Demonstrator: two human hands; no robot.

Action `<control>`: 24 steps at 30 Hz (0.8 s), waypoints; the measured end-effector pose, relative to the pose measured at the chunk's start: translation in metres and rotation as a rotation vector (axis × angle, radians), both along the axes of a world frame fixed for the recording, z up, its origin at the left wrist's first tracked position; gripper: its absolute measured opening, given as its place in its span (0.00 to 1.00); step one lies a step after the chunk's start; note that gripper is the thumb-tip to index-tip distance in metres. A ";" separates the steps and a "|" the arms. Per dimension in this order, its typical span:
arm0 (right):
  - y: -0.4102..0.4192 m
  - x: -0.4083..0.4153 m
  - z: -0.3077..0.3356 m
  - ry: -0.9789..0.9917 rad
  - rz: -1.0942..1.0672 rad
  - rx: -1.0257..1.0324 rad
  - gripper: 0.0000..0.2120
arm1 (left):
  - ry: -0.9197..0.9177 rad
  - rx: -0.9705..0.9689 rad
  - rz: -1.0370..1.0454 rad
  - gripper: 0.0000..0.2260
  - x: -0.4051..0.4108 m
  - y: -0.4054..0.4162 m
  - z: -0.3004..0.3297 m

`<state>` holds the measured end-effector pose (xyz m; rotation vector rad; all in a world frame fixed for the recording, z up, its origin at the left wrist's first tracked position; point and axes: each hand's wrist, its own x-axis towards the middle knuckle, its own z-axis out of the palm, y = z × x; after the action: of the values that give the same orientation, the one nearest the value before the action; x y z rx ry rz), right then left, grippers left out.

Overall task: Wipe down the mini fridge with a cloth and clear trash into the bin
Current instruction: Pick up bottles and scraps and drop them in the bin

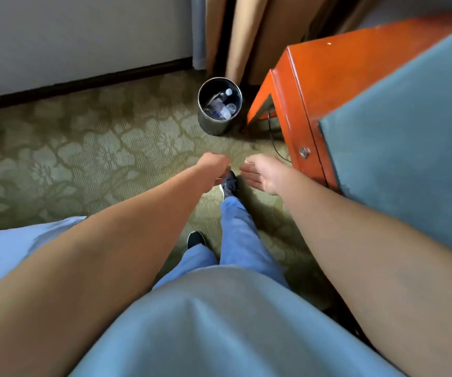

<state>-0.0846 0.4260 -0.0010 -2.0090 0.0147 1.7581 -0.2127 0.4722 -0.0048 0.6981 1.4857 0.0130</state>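
Note:
A round black metal bin (217, 126) stands on the carpet beside an orange wooden cabinet (328, 85). Several clear plastic bottles (220, 107) and a scrap of cardboard lie inside the bin. Both my arms reach forward over the floor, short of the bin. My left hand (214, 167) hangs with fingers loosely curled downward and holds nothing I can see. My right hand (261, 172) is spread palm-up with relaxed fingers, empty. No cloth or fridge interior is in view.
The orange cabinet has a small metal lock (304, 152) on its front edge and a dark cable (275, 142) trailing beneath. A blue-grey upholstered surface (410, 159) fills the right. Brown curtains (246, 36) hang behind the bin. Green patterned carpet (96, 148) spreads left to the wall.

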 end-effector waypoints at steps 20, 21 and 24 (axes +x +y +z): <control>-0.287 0.093 0.101 -0.123 -0.569 0.074 0.05 | -0.140 -0.012 -0.682 0.04 0.137 -0.238 0.099; -0.300 0.103 0.102 -0.124 -0.597 0.078 0.05 | -0.142 -0.013 -0.715 0.04 0.148 -0.250 0.100; -0.339 0.134 0.102 -0.113 -0.654 0.079 0.06 | -0.144 -0.004 -0.822 0.07 0.184 -0.286 0.102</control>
<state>0.0490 0.0866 0.1011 -1.7661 0.4988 1.2071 -0.0287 0.1863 0.0976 1.2321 0.9760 -0.5549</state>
